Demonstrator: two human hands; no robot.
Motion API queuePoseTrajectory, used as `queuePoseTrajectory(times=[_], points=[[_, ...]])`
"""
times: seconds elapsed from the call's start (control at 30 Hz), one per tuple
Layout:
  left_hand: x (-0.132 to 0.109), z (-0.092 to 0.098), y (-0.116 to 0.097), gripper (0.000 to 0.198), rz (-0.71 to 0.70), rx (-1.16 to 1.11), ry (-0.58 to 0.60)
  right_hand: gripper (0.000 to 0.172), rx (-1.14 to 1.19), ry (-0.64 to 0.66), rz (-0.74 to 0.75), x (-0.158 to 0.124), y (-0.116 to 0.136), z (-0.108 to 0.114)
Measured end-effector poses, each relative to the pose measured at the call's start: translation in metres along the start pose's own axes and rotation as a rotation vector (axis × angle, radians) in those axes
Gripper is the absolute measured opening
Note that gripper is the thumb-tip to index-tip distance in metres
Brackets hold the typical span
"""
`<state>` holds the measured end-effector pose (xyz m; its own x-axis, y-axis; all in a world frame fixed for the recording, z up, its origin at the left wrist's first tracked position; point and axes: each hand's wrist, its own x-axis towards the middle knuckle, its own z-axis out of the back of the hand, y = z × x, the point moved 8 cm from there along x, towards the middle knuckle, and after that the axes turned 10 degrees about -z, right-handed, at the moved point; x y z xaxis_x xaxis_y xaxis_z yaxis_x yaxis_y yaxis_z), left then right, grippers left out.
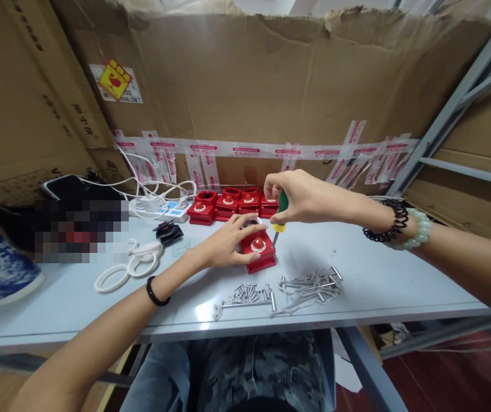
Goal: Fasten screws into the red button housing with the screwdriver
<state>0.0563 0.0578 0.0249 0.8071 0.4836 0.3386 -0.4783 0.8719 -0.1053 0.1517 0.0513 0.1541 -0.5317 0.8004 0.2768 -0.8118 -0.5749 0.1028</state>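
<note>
My left hand (228,243) grips a red square part (259,252) with a white ring and red dome, holding it down on the light table (378,286). My right hand (301,197) is closed round the green and yellow handle of a screwdriver (280,212), held upright with its tip at the part's right side. Just behind stands a row of similar red parts (228,205).
Piles of metal screws (252,294) and long bolts (312,283) lie near the table's front edge. White rings (131,264) lie at the left, a white power strip (166,210) with cables behind them. Cardboard walls the back; a metal shelf frame (451,114) stands right.
</note>
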Motion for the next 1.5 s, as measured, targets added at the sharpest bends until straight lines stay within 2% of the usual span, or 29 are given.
queuePoseTrajectory(times=[0.1, 0.17, 0.27, 0.4, 0.47, 0.63, 0.77, 0.87, 0.97, 1.17, 1.23, 1.33, 1.5], points=[[0.0, 0.0, 0.0, 0.062, -0.004, 0.015, -0.003, 0.042, -0.11, -0.116, -0.117, 0.001, -0.013, 0.004], [0.0, 0.0, 0.0, 0.062, -0.005, 0.016, -0.005, 0.045, -0.183, -0.116, -0.19, 0.001, -0.019, 0.005], [0.0, 0.0, -0.001, 0.062, -0.003, 0.011, -0.005, 0.038, -0.099, -0.007, -0.18, 0.0, -0.018, 0.006], [0.0, 0.0, 0.0, 0.061, 0.006, 0.006, 0.004, 0.041, 0.109, 0.269, -0.106, -0.005, -0.008, -0.001], [0.0, 0.0, -0.001, 0.061, 0.008, 0.005, 0.009, 0.033, 0.093, 0.308, -0.124, -0.006, -0.008, -0.002], [0.0, 0.001, -0.001, 0.062, 0.004, 0.011, 0.007, 0.021, -0.065, 0.097, -0.168, -0.002, -0.012, 0.008], [0.0, 0.0, 0.0, 0.061, 0.008, 0.004, 0.011, 0.036, 0.03, 0.22, -0.097, -0.006, -0.004, 0.001], [0.0, 0.0, 0.0, 0.062, -0.004, 0.014, 0.001, 0.026, -0.009, 0.178, -0.084, -0.007, -0.001, 0.004], [0.0, 0.0, 0.0, 0.062, -0.004, 0.018, -0.008, 0.023, -0.014, 0.113, -0.122, -0.006, -0.001, 0.007], [0.0, 0.0, 0.0, 0.063, 0.001, 0.024, -0.008, 0.017, 0.163, 0.244, -0.082, -0.008, 0.004, 0.0], [-0.001, 0.0, 0.001, 0.064, 0.004, 0.03, -0.015, 0.018, 0.181, 0.247, -0.042, -0.012, 0.01, -0.002], [-0.001, -0.002, 0.001, 0.064, -0.002, 0.032, -0.018, 0.025, 0.174, 0.123, -0.011, -0.016, 0.017, -0.001], [-0.001, -0.002, 0.002, 0.064, 0.0, 0.036, -0.015, 0.03, 0.052, -0.087, -0.146, -0.015, 0.004, 0.002]])
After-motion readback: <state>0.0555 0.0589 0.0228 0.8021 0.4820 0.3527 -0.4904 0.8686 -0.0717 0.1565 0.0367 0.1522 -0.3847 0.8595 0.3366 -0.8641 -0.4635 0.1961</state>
